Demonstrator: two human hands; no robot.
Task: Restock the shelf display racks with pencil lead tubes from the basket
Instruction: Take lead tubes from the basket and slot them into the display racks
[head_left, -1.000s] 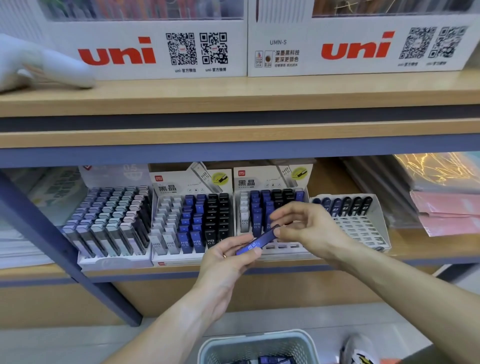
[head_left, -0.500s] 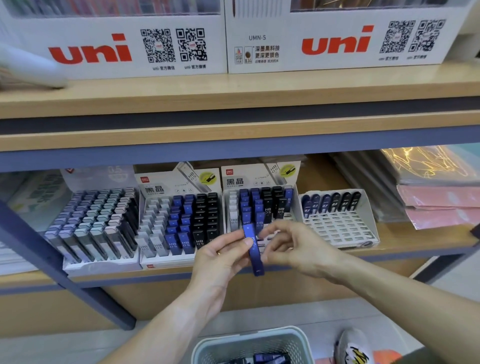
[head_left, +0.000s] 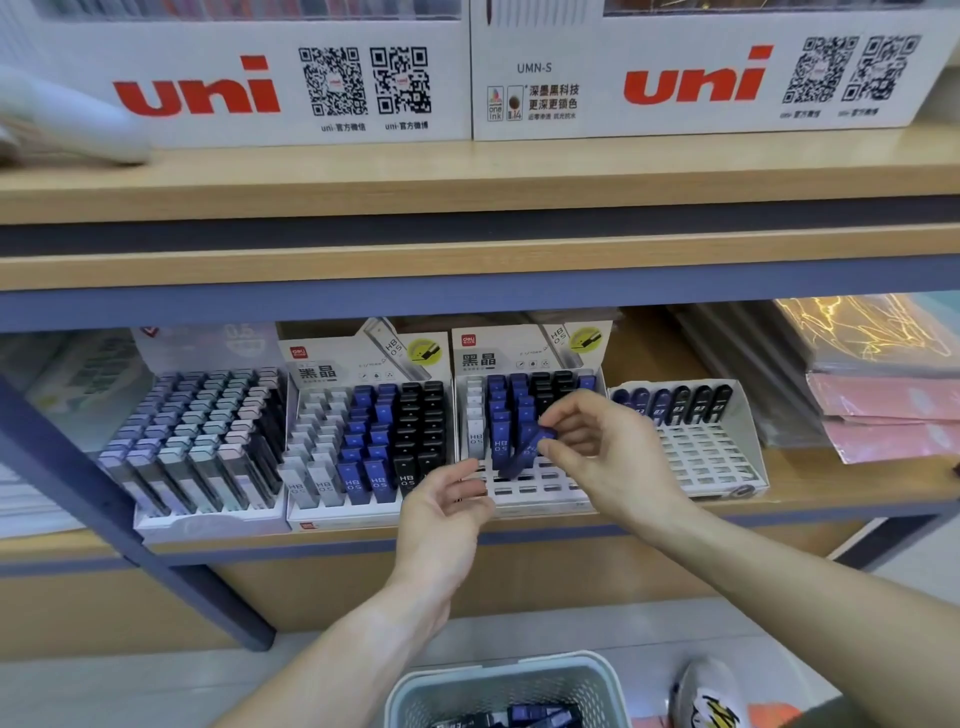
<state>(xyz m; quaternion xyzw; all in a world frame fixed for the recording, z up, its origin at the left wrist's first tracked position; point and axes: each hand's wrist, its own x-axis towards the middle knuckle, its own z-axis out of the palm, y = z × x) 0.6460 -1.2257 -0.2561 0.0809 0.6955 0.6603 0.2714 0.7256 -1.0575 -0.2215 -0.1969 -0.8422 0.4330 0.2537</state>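
My right hand (head_left: 597, 447) pinches the top of a blue pencil lead tube (head_left: 522, 457), whose lower end sits at an empty slot of the second white display rack (head_left: 540, 491). That rack holds blue and black tubes in its back rows. My left hand (head_left: 441, 512) hovers just left of the tube, fingers relaxed and holding nothing. A grey perforated basket (head_left: 597, 686) stands on the floor at the bottom, with blue and black tubes (head_left: 530, 716) inside.
Left of it stand a fuller rack (head_left: 363, 441) of grey, blue and black tubes and a pastel-capped rack (head_left: 197, 447). A mostly bare rack (head_left: 696, 452) stands to the right. Plastic sleeves (head_left: 883, 395) lie far right. White uni boxes (head_left: 467, 78) line the upper shelf.
The tube passed from both hands to my right hand alone, which carried it up to the second rack. My left hand let go and dropped slightly.
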